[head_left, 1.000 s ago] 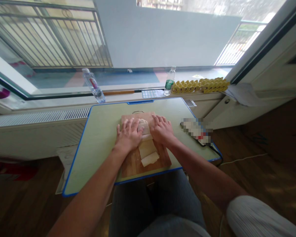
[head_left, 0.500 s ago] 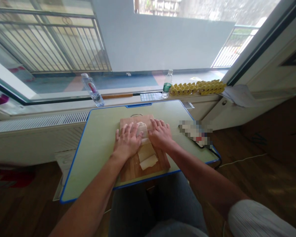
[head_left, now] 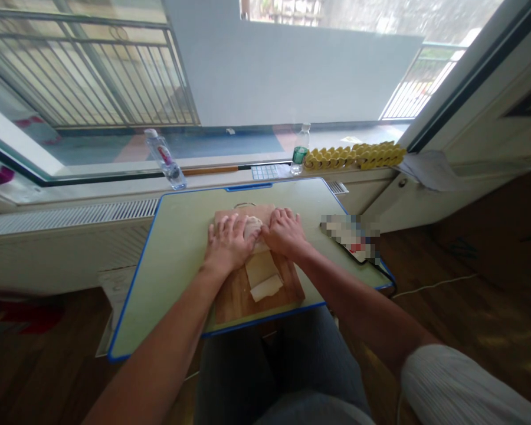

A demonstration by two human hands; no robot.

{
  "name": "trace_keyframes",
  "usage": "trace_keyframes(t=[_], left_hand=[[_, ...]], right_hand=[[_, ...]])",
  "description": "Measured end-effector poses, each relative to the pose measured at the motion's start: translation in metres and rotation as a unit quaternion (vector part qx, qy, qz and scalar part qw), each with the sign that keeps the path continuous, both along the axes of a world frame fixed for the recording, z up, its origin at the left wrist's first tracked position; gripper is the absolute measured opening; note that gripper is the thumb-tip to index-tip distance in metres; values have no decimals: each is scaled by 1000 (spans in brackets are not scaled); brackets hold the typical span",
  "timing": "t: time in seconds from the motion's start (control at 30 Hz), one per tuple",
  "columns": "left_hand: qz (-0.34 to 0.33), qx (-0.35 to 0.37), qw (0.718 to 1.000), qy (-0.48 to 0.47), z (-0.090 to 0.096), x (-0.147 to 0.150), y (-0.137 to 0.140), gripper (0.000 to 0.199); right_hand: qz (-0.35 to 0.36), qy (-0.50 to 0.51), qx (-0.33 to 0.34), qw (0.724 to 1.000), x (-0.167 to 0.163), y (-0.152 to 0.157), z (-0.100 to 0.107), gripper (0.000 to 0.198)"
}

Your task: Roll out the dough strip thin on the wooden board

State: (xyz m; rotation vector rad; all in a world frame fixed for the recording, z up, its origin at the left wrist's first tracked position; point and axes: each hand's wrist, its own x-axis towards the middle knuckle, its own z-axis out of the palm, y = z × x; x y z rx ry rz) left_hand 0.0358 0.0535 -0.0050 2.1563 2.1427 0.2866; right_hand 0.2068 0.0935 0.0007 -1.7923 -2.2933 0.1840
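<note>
A pale, soft-looking dough sheet (head_left: 262, 267) lies on a wooden cutting board (head_left: 234, 300). Its far end forms a rounded lump (head_left: 253, 225) and its near end is a lighter folded flap (head_left: 266, 287). My left hand (head_left: 230, 241) wraps the left side of the lump, fingers pointing away and the thumb laid against it. From the right, my right hand (head_left: 285, 231) grips the lump's edge with bent fingers, its thumb close to the left thumb. The palms hide part of the sheet.
The board rests on a small light-green table (head_left: 177, 248) with a blue rim. A blurred-out phone-like object (head_left: 347, 239) with a cable lies at the right. Beyond, the windowsill holds two plastic bottles (head_left: 166, 159), a yellow corrugated strip (head_left: 354, 157) and papers (head_left: 431, 168).
My right hand has shifted slightly left and away from me, and the two thumbs are closer together over the lump. Less of the lump shows between them. The board stays put.
</note>
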Motion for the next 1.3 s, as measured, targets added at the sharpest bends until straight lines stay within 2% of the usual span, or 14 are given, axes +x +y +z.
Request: trace_keyframes(t=[0.13,0.23,0.3,0.47,0.6,0.83,0.9,0.97,1.07,1.17,1.23,1.3], left_hand=[[-11,18,1000,5,3,-2,8,73],[2,1,1000,2,7,-6,25,71],[3,-4,1000,5,8,-6,25,69],[-4,23,1000,5,6,2,-11,63],[45,38,998,8,5,3,-23,63],[71,-20,997,-12,12,-10,31,66],[69,-33,997,-11,14,-10,37,67],[66,-53,996,-14,14,-8,29,69],[66,-73,995,-15,10,1,-3,70],[58,-24,998,8,6,8,-29,66],[59,-15,998,7,5,8,-28,66],[58,-12,998,-3,7,4,-13,65]], right_hand=[[2,6,-7,1000,0,3,3,46],[-9,8,-51,999,-3,13,9,46],[-15,3,-72,997,-3,13,10,50],[-12,3,-22,1000,2,-11,3,60],[-22,0,-14,1000,2,-16,2,60],[-41,7,-20,999,-9,25,12,54],[-39,5,-10,999,-11,29,13,53],[-22,-6,15,1000,-9,20,10,52],[-1,-9,47,999,-1,-9,1,55],[-10,-7,50,999,6,-33,-6,57],[-17,-8,44,999,6,-33,-6,57],[-20,-3,30,999,1,-18,-2,56]])
